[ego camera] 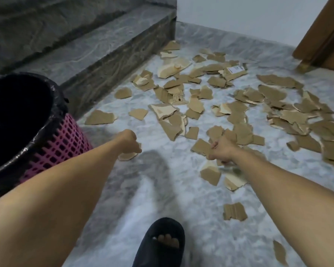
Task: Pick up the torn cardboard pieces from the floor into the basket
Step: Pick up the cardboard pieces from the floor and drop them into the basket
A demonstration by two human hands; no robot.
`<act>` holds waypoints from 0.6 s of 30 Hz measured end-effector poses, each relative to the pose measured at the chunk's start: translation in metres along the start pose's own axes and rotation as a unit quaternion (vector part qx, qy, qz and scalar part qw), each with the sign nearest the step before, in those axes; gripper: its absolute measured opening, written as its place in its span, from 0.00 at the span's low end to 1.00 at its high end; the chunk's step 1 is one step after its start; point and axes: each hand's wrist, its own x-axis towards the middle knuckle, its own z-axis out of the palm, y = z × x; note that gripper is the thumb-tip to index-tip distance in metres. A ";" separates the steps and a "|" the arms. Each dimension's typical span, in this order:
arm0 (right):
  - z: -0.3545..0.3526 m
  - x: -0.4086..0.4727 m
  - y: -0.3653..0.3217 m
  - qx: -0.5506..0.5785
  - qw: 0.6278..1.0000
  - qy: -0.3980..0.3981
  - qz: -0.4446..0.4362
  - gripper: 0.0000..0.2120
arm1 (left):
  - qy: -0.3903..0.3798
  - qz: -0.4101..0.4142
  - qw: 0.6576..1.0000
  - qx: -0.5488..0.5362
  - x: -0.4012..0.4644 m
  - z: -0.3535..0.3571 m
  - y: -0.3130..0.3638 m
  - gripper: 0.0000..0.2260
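Note:
Several torn brown cardboard pieces (204, 93) lie scattered over the marble floor, thickest at the middle and right. A pink lattice basket (66, 143) lined with a black bag stands at the left. My left hand (130, 141) reaches down to the right of the basket, fingers closed on a small cardboard piece (127, 156) at floor level. Further right, my right hand (221, 149) is closed on a cardboard piece (201, 148) that sticks out to its left. More pieces (210, 174) lie just below that hand.
Grey stone steps (96, 54) rise at the back left behind the basket. A wooden door (324, 35) stands at the top right beside a white wall. My foot in a dark slipper (162, 243) is at the bottom centre. Single pieces (234, 211) lie near it.

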 end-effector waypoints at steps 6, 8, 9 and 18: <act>0.024 0.061 -0.005 -0.104 0.994 0.033 -0.014 0.17 | -0.021 -0.037 0.998 0.050 0.067 0.014 -0.033 0.32; 0.030 0.073 -0.003 -0.153 0.987 0.038 -0.004 0.30 | -0.025 -0.053 0.996 0.066 0.081 0.020 -0.041 0.37; 0.036 0.080 -0.003 -0.184 0.982 0.039 -0.008 0.34 | -0.020 -0.061 0.996 0.063 0.090 0.024 -0.047 0.39; 0.040 0.106 -0.032 -0.267 0.963 0.018 0.017 0.16 | 0.013 -0.043 0.998 0.035 0.115 0.044 -0.075 0.40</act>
